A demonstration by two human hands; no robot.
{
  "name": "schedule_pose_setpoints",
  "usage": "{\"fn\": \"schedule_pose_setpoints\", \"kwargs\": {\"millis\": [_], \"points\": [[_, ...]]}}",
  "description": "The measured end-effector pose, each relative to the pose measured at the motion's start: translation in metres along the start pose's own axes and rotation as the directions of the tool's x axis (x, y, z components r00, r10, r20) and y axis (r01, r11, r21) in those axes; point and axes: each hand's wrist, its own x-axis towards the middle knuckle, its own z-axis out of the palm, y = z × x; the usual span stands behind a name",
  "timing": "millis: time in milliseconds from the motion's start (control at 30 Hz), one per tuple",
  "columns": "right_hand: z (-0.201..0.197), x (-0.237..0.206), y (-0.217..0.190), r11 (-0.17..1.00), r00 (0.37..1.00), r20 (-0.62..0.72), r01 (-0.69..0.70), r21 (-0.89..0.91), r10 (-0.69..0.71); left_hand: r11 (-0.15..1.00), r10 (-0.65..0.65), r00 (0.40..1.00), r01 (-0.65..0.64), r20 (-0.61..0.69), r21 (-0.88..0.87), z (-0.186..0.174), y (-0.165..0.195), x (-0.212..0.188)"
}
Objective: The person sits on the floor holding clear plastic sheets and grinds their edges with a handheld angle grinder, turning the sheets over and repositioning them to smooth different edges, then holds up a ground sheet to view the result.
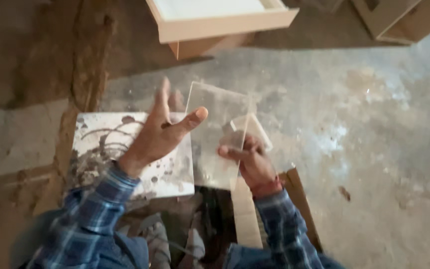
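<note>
A clear rectangular glass pane [218, 112] stands upright in front of me. My left hand [161, 130] is spread open against its left edge, thumb pressed on the pane's face. My right hand [251, 162] grips the pane's lower right part and also pinches a small clear glass piece [255, 128] against it. Both sleeves are blue plaid.
A white tile [103, 144] stained with dark streaks lies on the floor under my left arm. A wooden strip [299, 192] runs beside my right forearm. Light wooden drawer boxes [215, 25] sit at the top, another box [399, 20] at the top right. The floor is rough concrete [374, 149].
</note>
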Motion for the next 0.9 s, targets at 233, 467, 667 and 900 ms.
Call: {"fn": "schedule_pose_setpoints", "kwargs": {"millis": [233,467,667,900], "points": [[-0.022,0.021,0.056,0.945,0.975,-0.062,-0.192,0.266,0.215,0.521,0.272,0.855,-0.516,0.44,0.68,0.007,-0.026,-0.062],[-0.017,0.024,0.102,0.906,0.966,0.071,-0.258,0.336,0.249,0.273,0.268,0.816,-0.575,0.513,0.771,0.035,-0.07,-0.073],[-0.023,0.027,0.112,0.916,0.964,0.053,-0.263,0.304,0.259,0.286,0.369,0.78,-0.612,0.505,0.737,0.023,-0.079,-0.067],[-0.019,0.029,0.119,0.827,0.948,0.073,-0.307,0.471,0.31,0.135,0.434,0.739,-0.619,0.516,0.773,0.036,-0.077,-0.073]]}}
